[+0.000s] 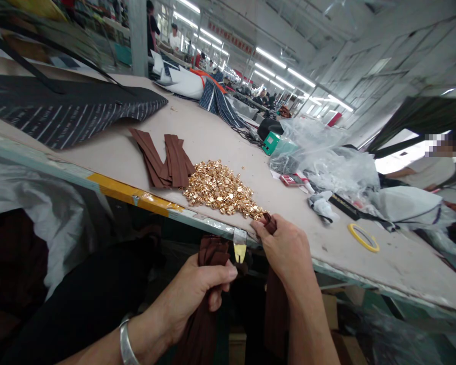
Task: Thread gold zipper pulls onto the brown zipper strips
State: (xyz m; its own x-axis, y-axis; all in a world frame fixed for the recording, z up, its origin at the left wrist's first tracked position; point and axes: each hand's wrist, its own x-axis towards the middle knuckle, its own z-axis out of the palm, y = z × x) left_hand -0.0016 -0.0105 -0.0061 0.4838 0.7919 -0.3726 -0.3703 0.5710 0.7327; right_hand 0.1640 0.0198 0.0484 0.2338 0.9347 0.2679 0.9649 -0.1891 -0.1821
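Observation:
My left hand [209, 284], with a silver bangle at the wrist, is closed round a bundle of brown strips [213, 251] below the table edge. My right hand [285, 243] pinches another brown strip [276, 314] at the table's front edge; the strip hangs below the hand. Its fingertips are beside a pile of small gold metal pieces [222, 190]. Between my hands, a yellow-tipped metal piece [239, 252] is fixed to the table edge. More brown strips [177, 162] lie left of the pile.
The table [289, 218] holds dark striped fabric [79, 114] at left. At right are clear plastic bags [327, 157], a green box [270, 143], a red device [292, 180] and a yellow tape roll [364, 238]. A person [433, 167] is at far right.

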